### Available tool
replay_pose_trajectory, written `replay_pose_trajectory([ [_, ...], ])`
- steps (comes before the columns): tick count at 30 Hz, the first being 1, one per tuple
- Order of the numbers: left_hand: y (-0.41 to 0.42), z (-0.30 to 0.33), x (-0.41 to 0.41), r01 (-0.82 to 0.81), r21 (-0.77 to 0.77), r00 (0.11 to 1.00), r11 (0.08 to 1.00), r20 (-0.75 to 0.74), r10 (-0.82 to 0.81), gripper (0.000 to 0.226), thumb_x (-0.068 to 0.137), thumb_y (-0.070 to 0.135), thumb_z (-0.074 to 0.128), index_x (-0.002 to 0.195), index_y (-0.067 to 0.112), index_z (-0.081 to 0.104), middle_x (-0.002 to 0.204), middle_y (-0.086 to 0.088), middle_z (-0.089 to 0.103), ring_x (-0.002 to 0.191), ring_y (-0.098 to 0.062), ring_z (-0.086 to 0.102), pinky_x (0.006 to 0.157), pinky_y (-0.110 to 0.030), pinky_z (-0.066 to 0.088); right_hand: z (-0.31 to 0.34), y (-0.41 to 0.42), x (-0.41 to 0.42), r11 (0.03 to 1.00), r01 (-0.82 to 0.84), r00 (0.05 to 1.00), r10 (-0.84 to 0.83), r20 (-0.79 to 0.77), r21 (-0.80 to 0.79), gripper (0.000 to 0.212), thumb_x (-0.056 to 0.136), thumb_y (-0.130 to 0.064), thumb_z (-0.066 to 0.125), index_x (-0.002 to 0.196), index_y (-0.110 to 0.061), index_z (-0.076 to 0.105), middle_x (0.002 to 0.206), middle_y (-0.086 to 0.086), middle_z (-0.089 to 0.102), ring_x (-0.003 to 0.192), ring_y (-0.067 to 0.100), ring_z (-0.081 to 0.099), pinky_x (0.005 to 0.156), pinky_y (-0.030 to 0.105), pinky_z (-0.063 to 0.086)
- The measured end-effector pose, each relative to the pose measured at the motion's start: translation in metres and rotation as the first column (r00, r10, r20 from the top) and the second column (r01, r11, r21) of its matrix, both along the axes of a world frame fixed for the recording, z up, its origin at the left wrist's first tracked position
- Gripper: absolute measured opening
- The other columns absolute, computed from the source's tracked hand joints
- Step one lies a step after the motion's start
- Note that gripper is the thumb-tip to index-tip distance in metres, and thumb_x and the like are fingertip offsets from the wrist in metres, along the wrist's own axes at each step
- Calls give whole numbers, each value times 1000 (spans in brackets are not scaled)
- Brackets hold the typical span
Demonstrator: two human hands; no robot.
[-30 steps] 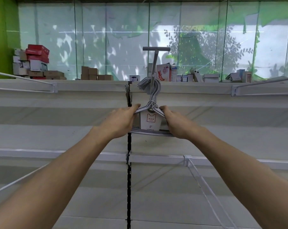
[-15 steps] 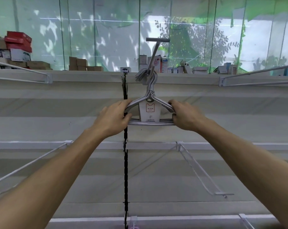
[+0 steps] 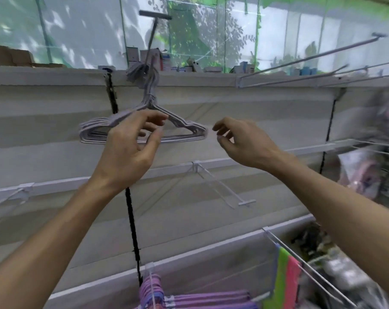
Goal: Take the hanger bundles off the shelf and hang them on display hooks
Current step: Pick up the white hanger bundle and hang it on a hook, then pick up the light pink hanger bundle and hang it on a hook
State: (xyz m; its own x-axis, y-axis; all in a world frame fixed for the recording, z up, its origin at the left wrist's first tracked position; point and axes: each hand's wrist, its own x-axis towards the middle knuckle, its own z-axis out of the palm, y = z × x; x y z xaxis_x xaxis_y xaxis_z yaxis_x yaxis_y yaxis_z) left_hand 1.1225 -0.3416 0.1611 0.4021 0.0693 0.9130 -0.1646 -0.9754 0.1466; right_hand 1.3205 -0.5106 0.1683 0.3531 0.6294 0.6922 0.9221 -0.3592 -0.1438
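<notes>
A bundle of grey wire hangers (image 3: 184,128) hangs by its hooks from a display hook (image 3: 153,32) at the top of the white panel wall. My left hand (image 3: 129,148) is in front of the bundle's left half, fingers loosely bent, with the index finger over the sloping shoulder; I cannot tell whether it touches. My right hand (image 3: 242,141) hovers just right of the bundle's right end, apart from it, fingers relaxed and holding nothing. The bundle's label card is hidden behind my left hand.
An empty display hook (image 3: 222,188) juts out below the hands. Purple hanger bundles (image 3: 189,298) hang at the bottom, with green and pink items (image 3: 286,277) to their right. Long empty hooks (image 3: 300,63) reach out at upper right. Blurred packaged goods (image 3: 380,134) fill the right edge.
Both hands have let go of the bundle's ends and drawn back a little. The bundle now hangs on the hook by itself. My view has turned down and to the right.
</notes>
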Motion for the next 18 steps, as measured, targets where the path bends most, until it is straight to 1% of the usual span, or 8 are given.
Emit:
replay_pose_trajectory([
  [2,-23,-5,8,68,-30,998,997,5,-68,22,96,13,61,119,15,63,108,5,67,97,-8,64,84,-29,54,-6,-21,-5,999,13,1000,-12,-18,36,25,93,-28,52,115,-26,63,106,-10,71,98,19,66,81,45,55],
  [5,-58,-11,18,166,-64,986,984,-4,-167,22,97,14,60,120,16,62,106,7,67,97,-9,65,84,-26,54,-16,-57,-10,997,40,999,-38,-38,59,26,91,-31,51,111,-28,66,101,-11,72,94,18,67,81,44,55],
  [7,-82,-13,24,243,-100,969,965,-17,-246,23,98,18,59,121,15,61,106,4,68,98,-12,67,85,-29,54,-26,-83,-11,997,60,997,-57,-55,51,25,91,-30,50,111,-28,66,101,-10,72,93,18,67,81,43,55],
  [9,-108,-15,31,323,-160,943,933,-32,-332,25,97,22,56,120,16,62,105,1,69,97,-16,68,85,-35,55,-37,-111,-11,995,89,995,-87,-53,38,24,93,-28,51,111,-26,65,102,-8,72,93,20,67,80,44,55],
  [12,-149,-23,45,398,-219,907,891,-51,-418,24,97,25,55,118,17,62,102,2,69,95,-18,70,85,-37,56,-53,-158,-10,990,139,989,-137,-54,22,23,96,-25,52,113,-23,66,105,-5,72,96,21,67,79,43,54],
  [15,-195,-37,62,475,-285,863,833,-37,-504,22,97,24,55,116,18,63,100,0,70,94,-19,70,86,-39,56,-74,-209,-9,984,179,983,-180,-47,-8,24,96,-26,51,115,-24,66,108,-6,72,98,20,67,80,43,55],
  [18,-245,-56,82,531,-359,815,768,-33,-579,21,96,23,56,115,17,64,99,0,71,94,-18,71,87,-41,56,-97,-265,-4,973,221,974,-223,-25,-67,24,96,-26,51,114,-24,66,108,-5,72,98,21,67,77,42,55],
])
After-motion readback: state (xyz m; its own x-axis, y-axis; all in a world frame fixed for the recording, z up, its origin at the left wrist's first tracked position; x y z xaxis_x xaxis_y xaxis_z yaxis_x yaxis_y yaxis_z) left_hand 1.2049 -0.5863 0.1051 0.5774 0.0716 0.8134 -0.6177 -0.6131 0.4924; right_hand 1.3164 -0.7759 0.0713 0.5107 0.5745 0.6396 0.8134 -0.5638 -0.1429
